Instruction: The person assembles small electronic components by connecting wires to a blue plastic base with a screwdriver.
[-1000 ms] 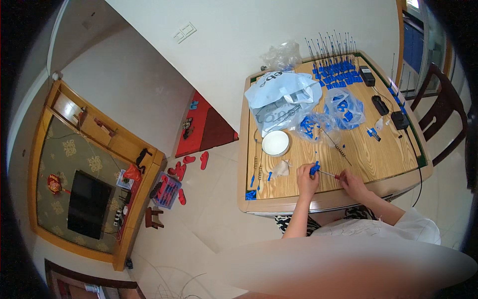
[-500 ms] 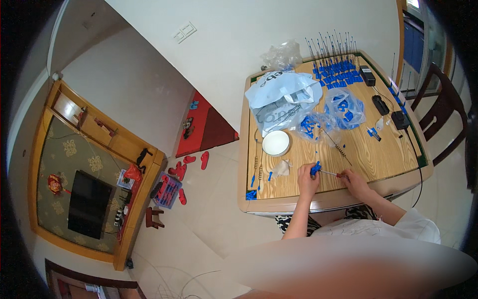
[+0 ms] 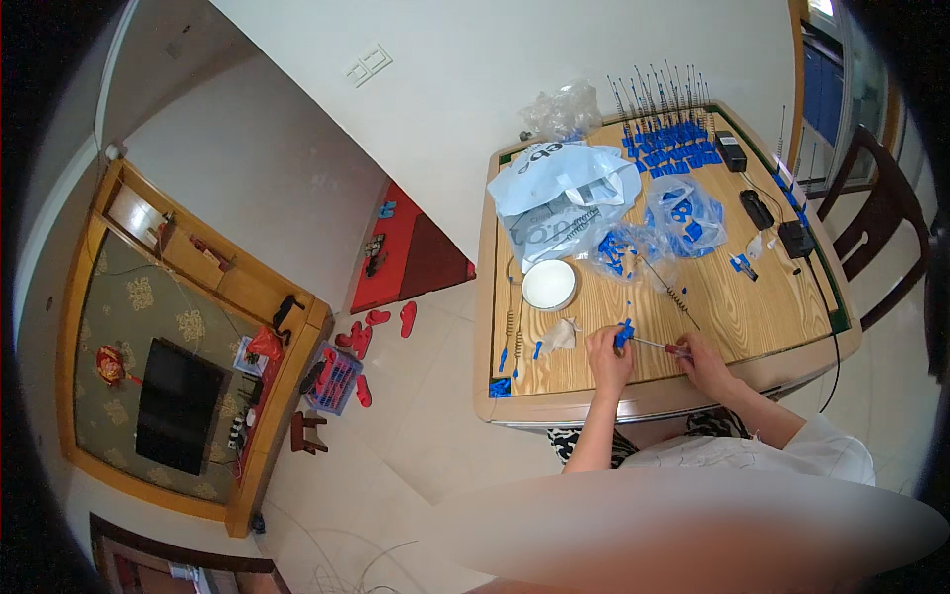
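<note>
Near the front edge of the table, my left hand point(image 3: 610, 360) is closed round a small blue plastic part point(image 3: 624, 334). My right hand point(image 3: 707, 366) grips the red handle of a screwdriver point(image 3: 650, 344), whose metal shaft points left and meets the blue part. Its exact contact with the part is too small to make out. Just beyond my hands lies a dark coil spring on a thin rod point(image 3: 676, 297). A crumpled pale scrap point(image 3: 561, 334) rests to the left of my left hand, with a white bowl point(image 3: 549, 285) behind it.
Clear bags of blue parts point(image 3: 686, 218) and a pale blue plastic bag point(image 3: 562, 193) cover the table's middle. Behind them, several blue pieces with upright springs point(image 3: 673, 139) stand in rows. Black adapters point(image 3: 795, 239) and cables line the right side, beside a dark chair point(image 3: 876, 228).
Both hands have shifted very slightly to the left, still holding the blue part and the screwdriver. The things on the table stay where they were.
</note>
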`<action>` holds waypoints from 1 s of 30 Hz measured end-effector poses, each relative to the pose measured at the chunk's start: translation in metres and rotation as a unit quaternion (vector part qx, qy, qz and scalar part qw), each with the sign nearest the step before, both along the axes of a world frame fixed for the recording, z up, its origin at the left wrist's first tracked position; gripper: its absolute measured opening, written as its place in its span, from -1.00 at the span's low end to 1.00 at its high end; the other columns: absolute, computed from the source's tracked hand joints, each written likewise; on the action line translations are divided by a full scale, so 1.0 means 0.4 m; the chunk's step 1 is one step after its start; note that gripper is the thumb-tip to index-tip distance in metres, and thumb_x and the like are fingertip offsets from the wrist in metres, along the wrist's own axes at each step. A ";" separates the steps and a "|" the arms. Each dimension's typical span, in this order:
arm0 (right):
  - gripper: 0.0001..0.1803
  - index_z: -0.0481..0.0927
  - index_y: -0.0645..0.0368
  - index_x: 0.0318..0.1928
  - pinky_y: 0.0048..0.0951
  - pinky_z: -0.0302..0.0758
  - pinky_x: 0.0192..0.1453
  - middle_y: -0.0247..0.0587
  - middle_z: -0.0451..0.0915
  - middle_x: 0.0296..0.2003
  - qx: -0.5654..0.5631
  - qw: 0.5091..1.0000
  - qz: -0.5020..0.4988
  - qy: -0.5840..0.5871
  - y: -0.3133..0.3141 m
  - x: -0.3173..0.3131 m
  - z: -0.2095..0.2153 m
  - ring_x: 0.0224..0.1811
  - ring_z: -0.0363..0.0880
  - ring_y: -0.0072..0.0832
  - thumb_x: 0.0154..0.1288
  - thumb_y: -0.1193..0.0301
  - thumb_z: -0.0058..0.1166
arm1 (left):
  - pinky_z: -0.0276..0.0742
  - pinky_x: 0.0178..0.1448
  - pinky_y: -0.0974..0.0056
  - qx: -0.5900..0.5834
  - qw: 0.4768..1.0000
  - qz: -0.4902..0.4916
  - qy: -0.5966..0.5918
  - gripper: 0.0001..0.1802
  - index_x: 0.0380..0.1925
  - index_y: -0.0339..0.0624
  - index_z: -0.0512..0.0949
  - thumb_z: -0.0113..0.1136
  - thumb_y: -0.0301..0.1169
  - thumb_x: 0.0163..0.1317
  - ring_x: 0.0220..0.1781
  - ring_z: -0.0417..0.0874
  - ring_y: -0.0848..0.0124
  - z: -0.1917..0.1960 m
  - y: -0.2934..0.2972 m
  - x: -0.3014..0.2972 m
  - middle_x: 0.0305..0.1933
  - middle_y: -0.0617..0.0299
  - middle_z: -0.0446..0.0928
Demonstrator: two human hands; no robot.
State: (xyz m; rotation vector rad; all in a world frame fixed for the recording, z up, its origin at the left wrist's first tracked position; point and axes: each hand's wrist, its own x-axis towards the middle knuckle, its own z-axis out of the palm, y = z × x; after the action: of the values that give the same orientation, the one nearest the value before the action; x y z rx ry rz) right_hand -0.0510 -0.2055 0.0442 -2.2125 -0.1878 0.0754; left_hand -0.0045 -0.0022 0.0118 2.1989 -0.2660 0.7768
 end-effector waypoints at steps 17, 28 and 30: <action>-0.63 0.49 0.05 0.00 -0.27 0.47 -0.18 -0.04 0.48 -0.28 -0.031 0.994 0.028 -0.102 0.023 -0.008 0.032 -0.23 0.53 -0.14 0.17 0.61 -0.04 | 0.45 0.03 0.24 -0.104 0.994 -0.008 0.039 -0.56 -0.08 -0.31 0.49 0.29 -0.58 -0.05 -0.05 0.50 0.12 -0.020 0.014 0.003 -0.12 -0.01 0.44; -0.77 0.47 0.14 -0.10 -0.19 0.49 -0.17 -0.04 0.53 -0.25 0.003 0.998 -0.001 -0.063 0.000 -0.003 -0.045 -0.21 0.56 -0.14 0.20 0.49 0.00 | 0.47 0.04 0.22 -0.059 0.995 -0.055 0.053 -0.60 -0.08 -0.24 0.52 0.26 -0.56 -0.02 -0.03 0.56 0.13 -0.017 0.003 0.006 -0.09 0.00 0.54; -0.78 0.47 0.14 -0.11 -0.18 0.49 -0.17 -0.04 0.55 -0.25 0.018 0.998 0.004 -0.062 0.006 -0.004 -0.038 -0.22 0.56 -0.13 0.20 0.45 0.01 | 0.47 0.04 0.23 -0.065 0.995 -0.051 0.058 -0.61 -0.09 -0.24 0.53 0.26 -0.57 -0.01 -0.03 0.56 0.13 -0.024 0.008 0.007 -0.09 0.00 0.55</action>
State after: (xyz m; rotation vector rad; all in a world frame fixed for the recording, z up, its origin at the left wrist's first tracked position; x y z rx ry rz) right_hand -0.0524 -0.2031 0.0289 -2.1823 -0.2656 -0.0610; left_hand -0.0017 0.0009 0.0021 2.0821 -0.2602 0.5907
